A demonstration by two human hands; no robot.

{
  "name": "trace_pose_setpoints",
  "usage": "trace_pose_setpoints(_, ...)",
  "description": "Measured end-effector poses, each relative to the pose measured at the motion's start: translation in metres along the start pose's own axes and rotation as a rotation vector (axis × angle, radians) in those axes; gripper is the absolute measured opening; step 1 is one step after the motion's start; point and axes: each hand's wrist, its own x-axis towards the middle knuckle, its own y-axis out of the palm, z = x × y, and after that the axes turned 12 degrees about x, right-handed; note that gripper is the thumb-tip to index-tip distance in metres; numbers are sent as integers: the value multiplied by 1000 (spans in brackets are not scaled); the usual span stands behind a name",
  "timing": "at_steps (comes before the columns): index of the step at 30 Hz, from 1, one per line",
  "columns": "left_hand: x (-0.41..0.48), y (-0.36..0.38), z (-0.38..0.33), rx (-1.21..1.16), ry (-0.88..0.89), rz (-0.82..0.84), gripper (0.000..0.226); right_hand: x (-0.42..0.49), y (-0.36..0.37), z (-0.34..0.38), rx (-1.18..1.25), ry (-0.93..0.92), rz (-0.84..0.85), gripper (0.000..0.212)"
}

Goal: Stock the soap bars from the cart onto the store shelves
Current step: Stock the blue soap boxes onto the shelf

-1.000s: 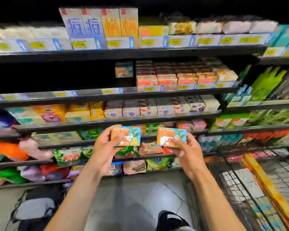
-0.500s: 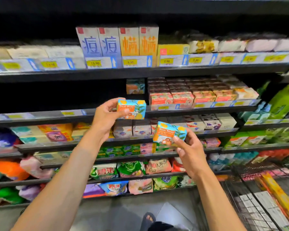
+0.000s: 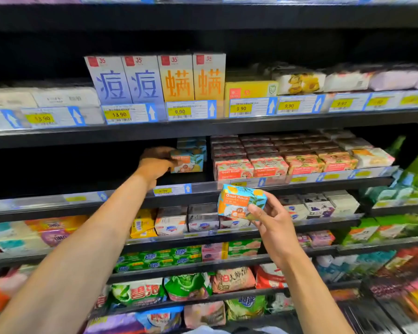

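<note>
My left hand point(image 3: 155, 165) reaches into the second shelf point(image 3: 130, 197) and grips a blue-and-orange Goat Soap box point(image 3: 187, 162), set in front of another such box point(image 3: 192, 143) at the back. My right hand point(image 3: 273, 222) holds a second blue-and-orange Goat Soap box point(image 3: 241, 201) in its fingertips, in the air just below that shelf's front edge. Pink Goat Soap boxes point(image 3: 251, 168) fill the shelf to the right of my left hand.
The shelf space left of my left hand is dark and bare. Tall soap cartons point(image 3: 155, 80) stand on the shelf above, with price tags point(image 3: 118, 114) along the edge. Lower shelves hold packed soaps and bags. The cart's wire edge point(image 3: 396, 307) shows at the bottom right.
My left hand rose and pushed its box into the second shelf, beside the pink boxes. My right hand lifted its box a little. The view tilted upward.
</note>
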Motion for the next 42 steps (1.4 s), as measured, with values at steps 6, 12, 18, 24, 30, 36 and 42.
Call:
trace_pose_setpoints(6, 24, -3, 4, 153, 83, -14, 41, 10, -3, -6, -25, -20, 30, 45)
trace_pose_setpoints(12, 32, 0, 8, 271, 163, -8, 46, 17, -2, -4, -34, 6, 90, 46)
trace_pose_setpoints(18, 35, 2, 2, 434, 238, 6, 58, 22, 3, -3, -54, -8, 121, 44)
trace_pose_setpoints(24, 34, 2, -2, 536, 267, 52, 62, 28, 17, 8, -57, -102, 219, 45)
trace_pose_setpoints(30, -23, -24, 5, 693, 440, -18, 37, 49, 41, 30, -375, -281, 254, 45)
trace_pose_setpoints(36, -87, -29, 53, 924, 843, -273, 42, 81, 69, 35, -692, -439, 226, 40)
trace_pose_setpoints(42, -103, -24, 87, 1166, 833, -253, 64, 121, 104, 21, -1140, -485, 325, 51)
